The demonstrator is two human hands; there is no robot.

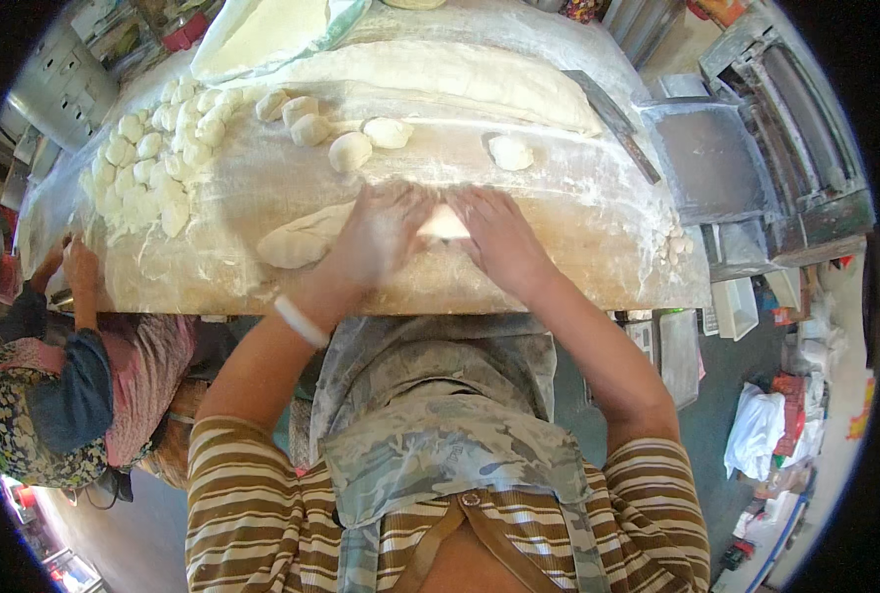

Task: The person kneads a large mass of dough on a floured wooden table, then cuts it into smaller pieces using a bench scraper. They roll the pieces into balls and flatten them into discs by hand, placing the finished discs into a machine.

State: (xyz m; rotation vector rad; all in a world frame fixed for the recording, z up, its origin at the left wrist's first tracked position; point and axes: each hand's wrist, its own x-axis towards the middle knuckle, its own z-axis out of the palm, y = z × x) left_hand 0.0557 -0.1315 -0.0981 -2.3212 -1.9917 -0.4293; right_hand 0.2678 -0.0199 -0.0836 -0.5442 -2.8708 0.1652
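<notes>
On a floured wooden worktop (581, 244), a pale piece of dough (444, 224) lies between my two hands. My left hand (392, 222), blurred, and my right hand (492, 230) press on its two sides, fingers pointing away from me. Left of my left hand rests a longer dough roll (303, 237), partly hidden by that hand. Beyond my hands sit several dough balls (350, 152), with one more dough ball (511, 153) to the right. A large long slab of dough (470, 78) stretches across the back.
Many small dough pieces (143, 159) lie heaped at the left. A co-worker's hands (77, 263) are at the left edge. A flat dark blade (614, 122) lies right of the slab, near a metal machine (788, 141). A bag of flour (269, 33) stands at the back.
</notes>
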